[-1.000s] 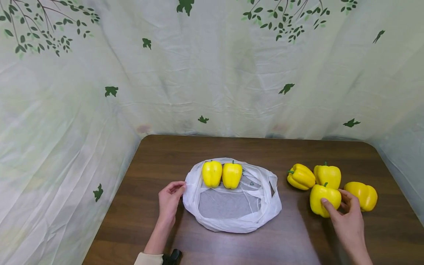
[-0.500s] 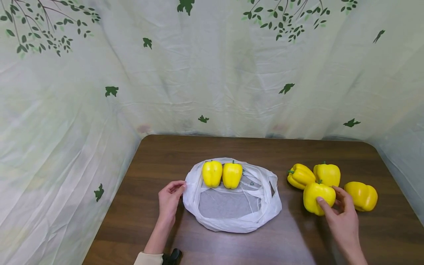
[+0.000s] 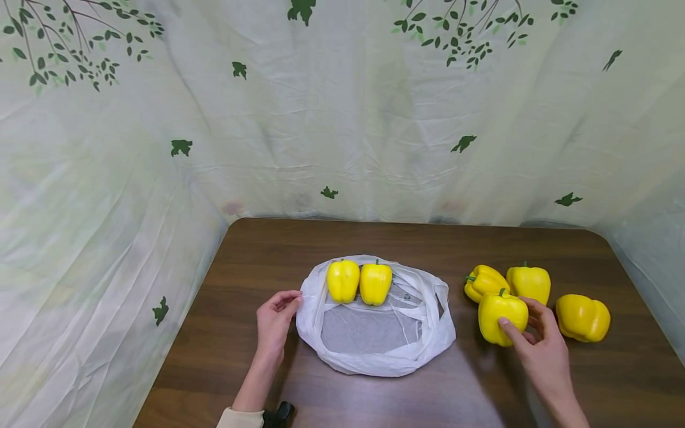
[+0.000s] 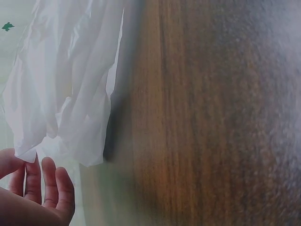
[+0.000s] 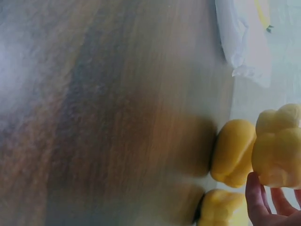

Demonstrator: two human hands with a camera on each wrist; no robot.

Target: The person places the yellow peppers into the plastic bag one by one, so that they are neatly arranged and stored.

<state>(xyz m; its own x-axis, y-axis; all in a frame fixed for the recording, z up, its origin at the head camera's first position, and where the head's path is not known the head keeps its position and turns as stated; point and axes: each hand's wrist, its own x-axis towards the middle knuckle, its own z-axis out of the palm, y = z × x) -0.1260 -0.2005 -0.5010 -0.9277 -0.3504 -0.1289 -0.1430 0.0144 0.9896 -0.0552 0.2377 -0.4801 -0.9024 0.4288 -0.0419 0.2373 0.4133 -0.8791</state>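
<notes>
A white plastic bag (image 3: 369, 362) lies spread with its mouth open on the wooden table, two yellow bell peppers (image 3: 343, 282) at its far side. My left hand (image 3: 275, 324) pinches the bag's left edge between thumb and fingers; the left wrist view shows a corner of the bag (image 4: 70, 84) at the fingertips. With thumb and fingers around its right side, my right hand (image 3: 543, 345) holds another yellow bell pepper (image 3: 502, 319). In the right wrist view this held pepper (image 5: 278, 148) appears raised beside others (image 5: 233, 153).
Behind the held pepper lie two more yellow bell peppers (image 3: 528, 283), and a third (image 3: 583, 318) sits to the right of my hand. The table (image 3: 428, 238) ends at a pale leaf-printed curtain (image 3: 364, 119) hanging at the back and sides.
My right hand has moved left with the bell pepper, away from the pepper at far right and toward the bag. The left hand and the bag have stayed in place.
</notes>
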